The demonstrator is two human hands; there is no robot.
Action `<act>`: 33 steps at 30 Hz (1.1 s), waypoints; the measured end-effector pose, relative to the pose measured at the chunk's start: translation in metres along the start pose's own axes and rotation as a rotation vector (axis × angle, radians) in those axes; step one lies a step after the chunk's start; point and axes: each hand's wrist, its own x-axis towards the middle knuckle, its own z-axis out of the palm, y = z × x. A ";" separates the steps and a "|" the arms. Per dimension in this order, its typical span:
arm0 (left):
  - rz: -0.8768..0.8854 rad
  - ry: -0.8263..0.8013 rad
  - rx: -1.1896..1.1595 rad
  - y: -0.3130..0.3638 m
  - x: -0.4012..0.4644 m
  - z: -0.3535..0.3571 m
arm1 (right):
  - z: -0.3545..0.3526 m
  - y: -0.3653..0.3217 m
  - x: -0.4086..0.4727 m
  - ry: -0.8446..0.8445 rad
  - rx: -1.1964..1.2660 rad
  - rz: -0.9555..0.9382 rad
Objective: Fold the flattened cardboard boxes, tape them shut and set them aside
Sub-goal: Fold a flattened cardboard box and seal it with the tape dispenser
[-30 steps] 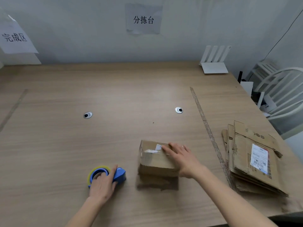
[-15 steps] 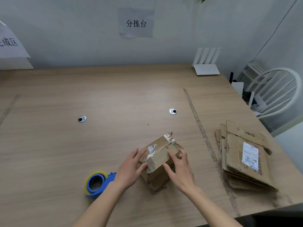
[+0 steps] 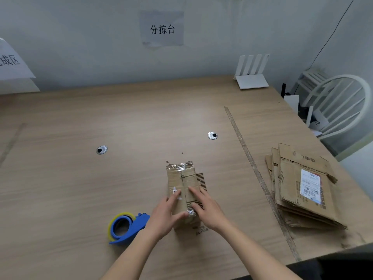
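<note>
Fingers (image 3: 192, 191) cover the box's (image 3: 182, 178) near end.

A grey paper sign (image 3: 162, 29) taped to the wall behind the surface reads "分拣台" in black characters. At the left edge of the frame, a white paper sign (image 3: 12, 63) is cut off; only "成区" can be read on it. On the stack of flattened boxes (image 3: 302, 188) at the right, a white shipping label (image 3: 309, 185) carries a barcode and small print too blurred to read. Dark printing on the top box's flap is also illegible.
</note>
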 end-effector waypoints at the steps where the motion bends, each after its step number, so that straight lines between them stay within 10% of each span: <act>1: -0.010 -0.002 0.009 0.002 0.000 0.001 | 0.001 0.001 0.000 0.010 0.006 0.009; 12: -0.068 0.227 0.285 -0.047 -0.031 -0.033 | 0.000 -0.009 -0.003 0.139 -0.024 0.001; 22: -0.378 0.058 0.388 -0.098 -0.054 -0.015 | 0.011 -0.007 -0.010 0.199 -0.083 -0.044; 27: -0.129 0.057 0.341 -0.082 -0.053 -0.037 | 0.010 -0.035 -0.003 0.277 -0.129 -0.208; 33: 0.111 0.155 0.256 -0.038 -0.055 -0.091 | 0.017 -0.088 0.013 -0.140 0.173 -0.081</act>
